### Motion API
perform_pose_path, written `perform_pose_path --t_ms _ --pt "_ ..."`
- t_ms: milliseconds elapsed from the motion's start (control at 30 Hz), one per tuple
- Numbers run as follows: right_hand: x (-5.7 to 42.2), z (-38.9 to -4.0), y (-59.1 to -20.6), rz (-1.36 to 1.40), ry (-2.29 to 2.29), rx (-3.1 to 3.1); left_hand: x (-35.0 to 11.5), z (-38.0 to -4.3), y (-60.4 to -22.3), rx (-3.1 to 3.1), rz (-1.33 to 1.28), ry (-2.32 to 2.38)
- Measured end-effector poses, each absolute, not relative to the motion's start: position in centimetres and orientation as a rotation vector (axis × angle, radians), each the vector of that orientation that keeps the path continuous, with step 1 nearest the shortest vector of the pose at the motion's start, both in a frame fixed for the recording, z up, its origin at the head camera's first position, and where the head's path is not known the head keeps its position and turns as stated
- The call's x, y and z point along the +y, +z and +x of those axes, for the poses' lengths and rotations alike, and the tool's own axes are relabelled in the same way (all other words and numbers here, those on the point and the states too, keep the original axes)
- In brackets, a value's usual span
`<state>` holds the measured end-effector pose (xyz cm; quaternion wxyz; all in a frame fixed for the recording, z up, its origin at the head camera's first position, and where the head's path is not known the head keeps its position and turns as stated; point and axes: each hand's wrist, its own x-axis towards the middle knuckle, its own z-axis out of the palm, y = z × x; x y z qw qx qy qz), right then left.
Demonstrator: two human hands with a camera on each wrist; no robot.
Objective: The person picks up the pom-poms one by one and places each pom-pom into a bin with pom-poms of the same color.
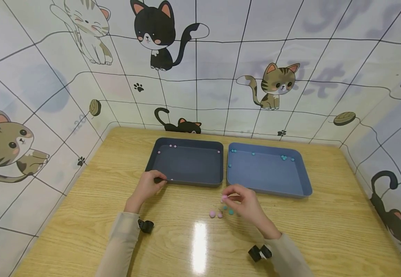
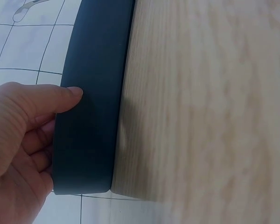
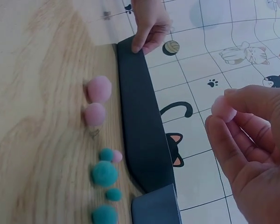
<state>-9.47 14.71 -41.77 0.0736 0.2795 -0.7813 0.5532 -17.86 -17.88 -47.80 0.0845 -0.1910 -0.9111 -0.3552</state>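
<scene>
My left hand [image 1: 148, 185] grips the near left edge of a dark grey tray [image 1: 190, 165]; in the left wrist view its thumb lies over the tray's outer wall. Between thumb and fingertips my right hand [image 1: 243, 202] pinches a pink pom-pom [image 3: 222, 109], held up above the table in front of the gap between the trays. Below it on the wood lie two larger pink pom-poms [image 3: 99, 89] and several teal pom-poms [image 3: 105, 174]. A tiny pink pom-pom [image 3: 117, 156] sits against a teal one. A few small pink pom-poms [image 1: 175, 146] are inside the dark tray.
A blue tray [image 1: 266, 173] stands right of the dark one, with several small teal pom-poms [image 1: 283, 157] along its edges. Both trays rest on a wooden table [image 1: 172, 238]. Behind and beside it hangs a cat-printed backdrop [image 1: 217, 61]. Each wrist wears a small black camera [image 1: 146, 226].
</scene>
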Motion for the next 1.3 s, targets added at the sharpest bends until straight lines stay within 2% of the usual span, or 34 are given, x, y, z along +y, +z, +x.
perform_pose_path --t_ms 500,1300 --pt "13.6 -10.9 -40.6 0.562 1.867 -2.378 -17.9 -17.8 -47.6 -2.742 -0.566 -1.078" --pt "11.8 -13.0 -39.2 0.47 2.017 -2.288 -18.0 -17.8 -47.6 -2.722 -0.576 -1.083"
